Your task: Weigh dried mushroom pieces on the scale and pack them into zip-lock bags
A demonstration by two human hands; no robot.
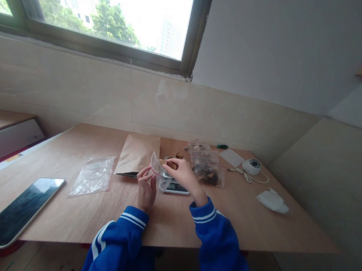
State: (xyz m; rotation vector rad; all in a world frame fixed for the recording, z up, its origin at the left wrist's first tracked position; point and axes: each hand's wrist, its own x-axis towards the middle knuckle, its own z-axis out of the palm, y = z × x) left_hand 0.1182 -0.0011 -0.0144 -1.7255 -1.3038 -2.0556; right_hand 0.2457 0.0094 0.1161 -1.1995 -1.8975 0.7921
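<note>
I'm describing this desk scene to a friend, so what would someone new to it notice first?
First, the two hands at the table's middle: the left hand holds open a small clear zip bag while the right hand reaches toward its mouth with something small and brown that is too small to identify. Next, the brown paper pouch lying flat behind them, and the big dark tablet at the table's near left corner.

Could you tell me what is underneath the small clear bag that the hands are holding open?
Under the small clear bag sits a flat scale on the table. The bag and right hand cover most of its platform; whether anything rests there cannot be told.
</note>
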